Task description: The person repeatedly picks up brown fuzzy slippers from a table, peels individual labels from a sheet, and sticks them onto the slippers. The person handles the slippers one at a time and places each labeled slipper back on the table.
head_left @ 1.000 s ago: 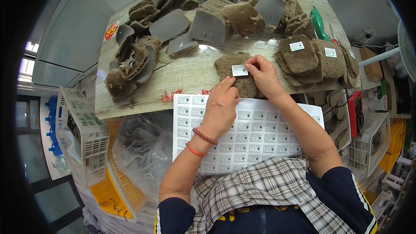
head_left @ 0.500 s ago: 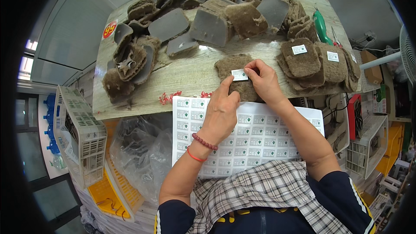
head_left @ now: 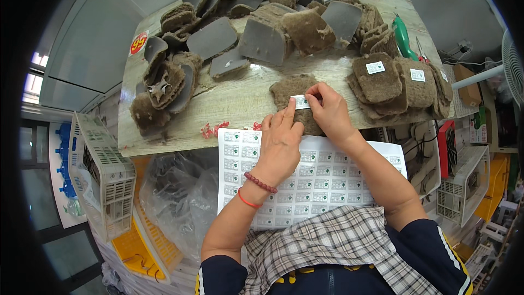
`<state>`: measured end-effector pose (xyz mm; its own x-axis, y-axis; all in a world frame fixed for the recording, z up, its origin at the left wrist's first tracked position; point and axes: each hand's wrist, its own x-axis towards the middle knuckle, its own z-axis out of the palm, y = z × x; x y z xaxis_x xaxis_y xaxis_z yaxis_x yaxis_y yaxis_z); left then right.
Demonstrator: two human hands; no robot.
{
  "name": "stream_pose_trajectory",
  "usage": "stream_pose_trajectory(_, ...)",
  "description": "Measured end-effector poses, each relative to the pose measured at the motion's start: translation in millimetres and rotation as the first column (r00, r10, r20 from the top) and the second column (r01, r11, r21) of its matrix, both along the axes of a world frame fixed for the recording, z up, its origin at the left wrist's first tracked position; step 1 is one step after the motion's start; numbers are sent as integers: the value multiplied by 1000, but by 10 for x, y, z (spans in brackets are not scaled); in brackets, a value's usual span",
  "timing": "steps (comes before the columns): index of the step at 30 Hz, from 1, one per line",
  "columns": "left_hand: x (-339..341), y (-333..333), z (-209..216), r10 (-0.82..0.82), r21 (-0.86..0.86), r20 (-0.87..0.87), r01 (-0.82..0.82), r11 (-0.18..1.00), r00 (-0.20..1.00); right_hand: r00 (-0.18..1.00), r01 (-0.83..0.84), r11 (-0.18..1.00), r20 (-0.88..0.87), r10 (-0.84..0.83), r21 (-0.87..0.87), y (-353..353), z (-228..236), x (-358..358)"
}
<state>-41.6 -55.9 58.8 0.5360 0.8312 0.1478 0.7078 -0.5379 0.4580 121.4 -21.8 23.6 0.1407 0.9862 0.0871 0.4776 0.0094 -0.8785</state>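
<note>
A small white printed label (head_left: 300, 102) lies over a brown fuzzy pad (head_left: 283, 88) at the table's near edge. My right hand (head_left: 332, 113) pinches the label's right end between thumb and fingertip. From the left, my left hand (head_left: 278, 147) reaches in palm down, its index finger stretched out to the label's left end and its thumb apart. Under both arms spreads a white sheet of printed labels (head_left: 322, 186), partly hidden by my hands and forearms. To the right, stacked brown pads bear labels like it, such as the front labelled pad (head_left: 377, 84).
Grey-faced, fuzzy-backed pads (head_left: 213, 38) heap across the back and left of the table (head_left: 218, 106). A green-handled tool (head_left: 402, 35) lies at the back right. Below left are a white plastic crate (head_left: 103, 180) and clear plastic bags (head_left: 177, 196); another crate (head_left: 464, 186) stands right.
The label has tipped flatter and sunk slightly toward the pad. Both hands have shifted slightly; the left fingers have drawn a little closer together.
</note>
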Motion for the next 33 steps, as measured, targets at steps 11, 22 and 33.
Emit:
stream_pose_trajectory(11, 31, 35, 11, -22, -18, -100, 21, 1000, 995, 983, 6, 999, 181, -15, 48, -38, -8, -67)
stream_pose_trajectory(22, 26, -24, -15, -2, -7, -109, 1, 1000, 994, 980, 149, 988, 126, -151, 29, 3, -165, 1)
stream_pose_trajectory(33, -94, -141, 34, 92, -15, 78, -91, 996, 993, 847, 211, 972, -514, -132, 98, -89, 85, -116)
